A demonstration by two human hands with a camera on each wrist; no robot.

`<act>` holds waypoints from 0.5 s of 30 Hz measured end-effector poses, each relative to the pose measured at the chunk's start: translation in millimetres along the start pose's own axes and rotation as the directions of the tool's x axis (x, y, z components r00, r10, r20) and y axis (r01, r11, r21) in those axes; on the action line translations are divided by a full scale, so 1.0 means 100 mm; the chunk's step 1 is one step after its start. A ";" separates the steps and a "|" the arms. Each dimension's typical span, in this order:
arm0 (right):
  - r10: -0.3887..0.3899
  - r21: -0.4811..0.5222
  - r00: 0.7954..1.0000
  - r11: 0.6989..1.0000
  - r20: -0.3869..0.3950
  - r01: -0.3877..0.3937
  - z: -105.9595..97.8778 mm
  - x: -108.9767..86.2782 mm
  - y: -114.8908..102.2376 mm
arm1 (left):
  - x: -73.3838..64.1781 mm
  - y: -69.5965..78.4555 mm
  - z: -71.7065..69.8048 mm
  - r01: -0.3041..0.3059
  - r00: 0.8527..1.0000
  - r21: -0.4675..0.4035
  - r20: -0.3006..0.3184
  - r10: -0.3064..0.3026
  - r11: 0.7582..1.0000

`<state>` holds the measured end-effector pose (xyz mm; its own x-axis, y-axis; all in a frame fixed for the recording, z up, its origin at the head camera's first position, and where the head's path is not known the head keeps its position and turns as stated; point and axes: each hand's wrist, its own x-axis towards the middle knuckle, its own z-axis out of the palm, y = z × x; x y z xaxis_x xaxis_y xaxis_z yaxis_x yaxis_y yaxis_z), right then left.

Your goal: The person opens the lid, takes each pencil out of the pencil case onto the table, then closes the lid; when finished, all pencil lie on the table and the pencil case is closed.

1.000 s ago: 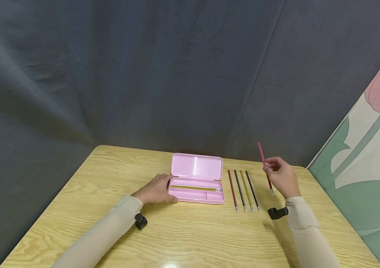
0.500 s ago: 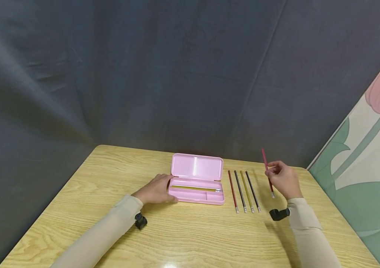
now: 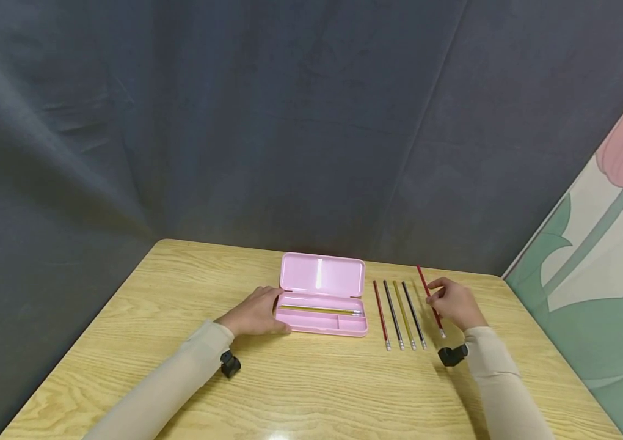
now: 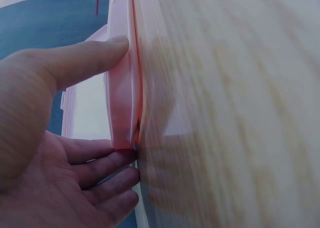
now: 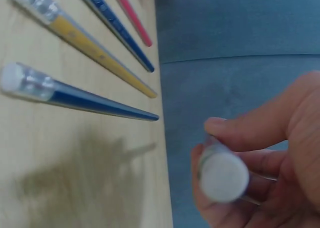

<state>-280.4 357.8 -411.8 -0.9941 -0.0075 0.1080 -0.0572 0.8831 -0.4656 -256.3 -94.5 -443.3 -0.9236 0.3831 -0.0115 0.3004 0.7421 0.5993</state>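
An open pink pencil case (image 3: 322, 330) stands mid-table, its lid (image 3: 339, 275) tilted back and a yellow pencil (image 3: 317, 310) lying in its long compartment. My left hand (image 3: 256, 311) holds the case's left end. In the left wrist view the thumb (image 4: 90, 60) presses the front wall and the fingers (image 4: 107, 168) lie at the end. My right hand (image 3: 454, 304) pinches a red pencil (image 3: 423, 280) over the table, eraser end toward me. The right wrist view shows its white eraser (image 5: 224, 178) close up, with a shadow on the wood.
Between case and right hand lies a row of pencils: red (image 3: 380, 311), dark blue (image 3: 393, 315), yellow (image 3: 404, 311) and dark blue (image 3: 413, 311), erasers toward me. A dark curtain (image 3: 289, 153) hangs behind the wooden table (image 3: 311, 391); a flower-patterned panel (image 3: 608, 256) is at right.
My right hand has come down toward the table with the red pencil and shifted slightly left after a small move right. The left hand and the case stay put.
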 end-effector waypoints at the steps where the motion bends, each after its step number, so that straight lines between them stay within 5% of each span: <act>1: -0.003 -0.005 1.000 1.000 0.010 0.003 0.02 0.00 0.01 | 0.00 0.00 0.00 0.002 1.000 0.000 0.001 -0.002 1.000; 15: 0.012 -0.051 0.997 0.999 0.075 -0.008 0.18 0.04 0.11 | 0.00 -0.01 0.00 -0.012 1.000 -0.002 0.002 0.012 1.000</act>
<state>-286.3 359.0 -432.7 -0.9988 -0.0320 0.0361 -0.0442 0.9058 -0.4213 -256.8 -94.7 -443.6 -0.9194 0.3933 -0.0054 0.3114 0.7363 0.6007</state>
